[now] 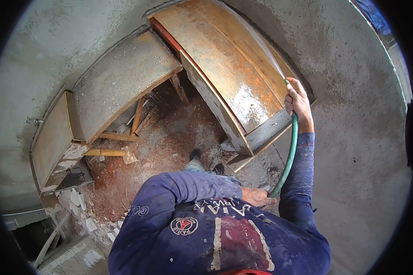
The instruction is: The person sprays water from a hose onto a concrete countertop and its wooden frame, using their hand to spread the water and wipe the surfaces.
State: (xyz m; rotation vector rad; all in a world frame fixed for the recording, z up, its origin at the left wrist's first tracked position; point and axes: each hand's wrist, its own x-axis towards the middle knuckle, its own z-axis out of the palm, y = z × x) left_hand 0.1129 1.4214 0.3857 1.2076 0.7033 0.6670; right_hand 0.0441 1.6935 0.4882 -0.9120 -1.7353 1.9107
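My right hand [298, 101] is raised at the right and closed round the end of a green hose [288, 167]. A thin jet of water leaves the hose tip and runs up along the wet wooden panel [225, 59]. Lower down, my left hand [258, 196] lies in front of my body with its fingers at the same hose, where the hose bends down. Whether those fingers wrap round the hose is hard to make out. Light glints off water on the panel's lower part.
A grey slab [128, 73] with wooden edges curves at the left, with wooden props [119, 136] beneath it. Rubble [89, 215] and a dark opening [34, 236] lie at the lower left. Rough plastered wall [353, 114] rises at the right. My feet stand on reddish dirt.
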